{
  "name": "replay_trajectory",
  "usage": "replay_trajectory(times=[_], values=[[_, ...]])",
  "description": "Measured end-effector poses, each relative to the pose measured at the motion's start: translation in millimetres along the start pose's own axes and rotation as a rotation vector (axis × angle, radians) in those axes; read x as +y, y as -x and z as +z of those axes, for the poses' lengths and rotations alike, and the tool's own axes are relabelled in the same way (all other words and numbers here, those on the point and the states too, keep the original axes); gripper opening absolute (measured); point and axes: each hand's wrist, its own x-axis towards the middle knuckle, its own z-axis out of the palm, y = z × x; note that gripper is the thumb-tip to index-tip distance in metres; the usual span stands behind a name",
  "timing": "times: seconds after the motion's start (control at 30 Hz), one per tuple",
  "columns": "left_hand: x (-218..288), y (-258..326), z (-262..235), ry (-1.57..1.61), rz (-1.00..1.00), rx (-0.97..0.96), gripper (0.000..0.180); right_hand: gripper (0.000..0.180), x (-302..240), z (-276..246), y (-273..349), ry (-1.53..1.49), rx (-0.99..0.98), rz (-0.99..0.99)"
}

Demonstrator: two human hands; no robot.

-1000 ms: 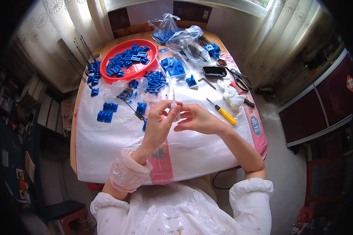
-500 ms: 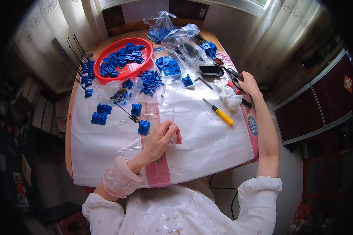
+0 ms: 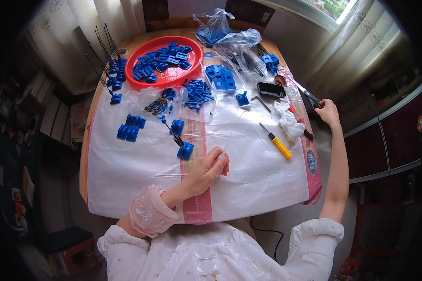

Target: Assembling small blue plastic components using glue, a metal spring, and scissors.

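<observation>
My left hand (image 3: 206,171) rests on the white plastic sheet (image 3: 140,178) that covers the table, its fingers pinched on a thin clear strip (image 3: 228,144) that points up and away from me. A blue plastic part (image 3: 185,150) with a small dark spring (image 3: 177,139) lies just to the left of that hand. Far out at the table's right edge, my right hand (image 3: 328,113) has its fingers closed at the black handles of the scissors (image 3: 308,95). A yellow-handled screwdriver (image 3: 278,143) lies between the two hands.
A red basin (image 3: 166,77) holds several blue parts at the back. More blue parts (image 3: 131,129) lie scattered around it. Clear plastic bags (image 3: 229,40), a black box (image 3: 271,89), a hex key (image 3: 260,102) and a crumpled white wad (image 3: 288,122) sit at the back right. Thin metal rods (image 3: 103,47) stand at the left.
My hands were together over the sheet. The right hand has swung out to the scissors at the right edge, and the left hand has sunk onto the sheet, still holding the strip.
</observation>
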Motion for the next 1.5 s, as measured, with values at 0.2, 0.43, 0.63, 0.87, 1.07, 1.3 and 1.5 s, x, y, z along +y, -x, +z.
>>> replay_trajectory(times=[0.2, 0.43, 0.63, 0.87, 1.07, 1.3, 1.5], values=[[-7.5, 1.9, -6.8, 0.036, -0.025, -0.016, 0.018, 0.022, 2.3, -31.4, 99.4, -0.808, -0.004, -0.031], [-7.0, 5.2, 4.5, 0.206, -0.035, -0.133, 0.021, 0.040, -133.1, -42.9, 231.5, -0.634, 0.005, -0.234], [1.2, 10.2, 13.2, 0.183, -0.004, -0.145, 0.022, 0.053, -196.1, -17.4, 241.9, -0.520, 0.017, -0.345], [1.7, 10.3, 7.9, 0.084, 0.037, -0.137, 0.022, 0.050, -211.4, -17.3, 239.2, -0.522, 0.007, -0.385], [1.8, 9.8, 9.3, 0.055, 0.038, -0.130, 0.021, 0.047, -211.1, -16.5, 244.6, -0.536, 0.026, -0.381], [2.4, 8.0, 9.9, 0.057, 0.023, -0.123, 0.022, 0.047, -209.0, -17.3, 245.8, -0.546, 0.041, -0.414], [-4.3, 6.8, 10.0, 0.063, 0.061, -0.115, 0.018, 0.047, -209.3, -21.8, 245.8, -0.562, 0.017, -0.406]])
